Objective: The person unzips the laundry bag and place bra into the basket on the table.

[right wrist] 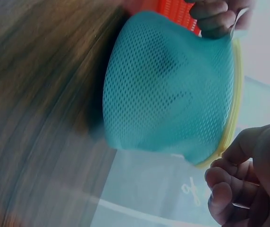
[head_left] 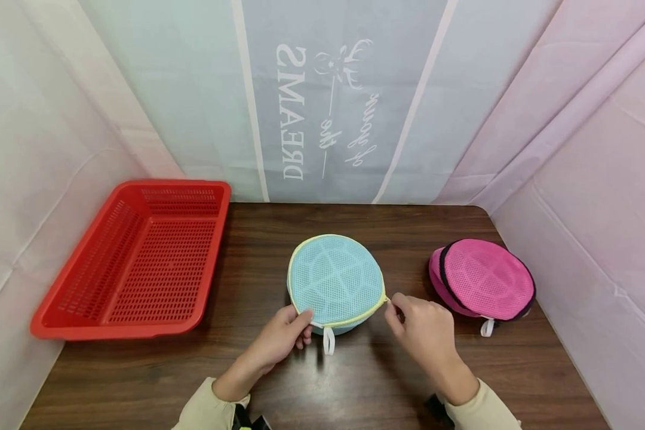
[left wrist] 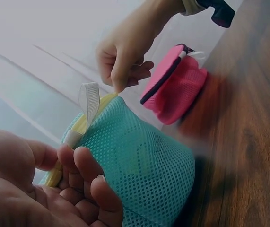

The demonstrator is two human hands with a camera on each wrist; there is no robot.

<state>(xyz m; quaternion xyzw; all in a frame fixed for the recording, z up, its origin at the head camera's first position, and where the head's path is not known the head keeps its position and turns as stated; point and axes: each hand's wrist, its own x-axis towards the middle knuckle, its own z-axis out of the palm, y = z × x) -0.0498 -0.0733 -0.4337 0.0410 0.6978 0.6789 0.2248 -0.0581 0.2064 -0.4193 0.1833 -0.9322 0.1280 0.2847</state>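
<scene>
A round light-blue mesh laundry bag (head_left: pixel 335 278) with a yellow zipper edge stands on the table, its lid facing up. My left hand (head_left: pixel 286 334) pinches the rim at the front left, thumb on top, beside a white fabric loop (head_left: pixel 329 341). At the right side of the rim, my right hand (head_left: pixel 421 322) pinches the zipper pull between thumb and forefinger. In the left wrist view, the mesh side (left wrist: pixel 139 161) bulges below the yellow zipper. The right wrist view shows the right fingertips (right wrist: pixel 222 163) at the zipper's edge.
A red perforated plastic basket (head_left: pixel 209 298) stands on the left of the dark wooden table (head_left: pixel 258 239). A pink mesh bag (head_left: pixel 489 278) with black trim and a white loop sits to the right. Pale printed curtains (head_left: pixel 328 179) hang around the back and sides.
</scene>
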